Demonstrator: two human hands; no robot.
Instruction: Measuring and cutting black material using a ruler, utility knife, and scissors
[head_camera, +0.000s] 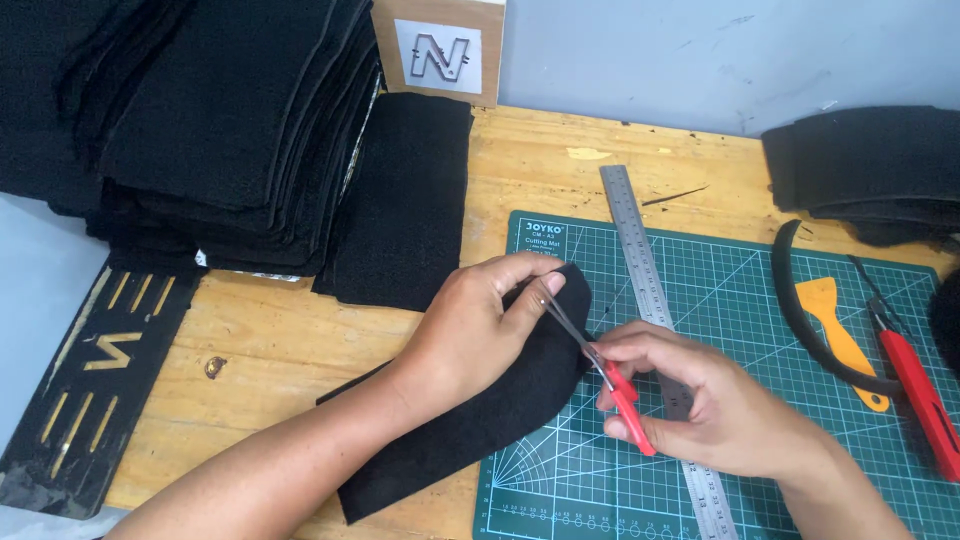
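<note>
L hand (470, 325) pinches the black fabric piece (480, 410) at its rounded end, thumb + fingers pressed on the edge. Fabric lies half on the wooden table (290, 340), half on the green cutting mat (740, 330). R hand (700, 400) grips red-handled scissors (605, 370), fingers curled through the loops, blades at the fabric edge. Steel ruler (640, 250) runs under R hand. Black fabric stack (220, 120) top left.
</note>
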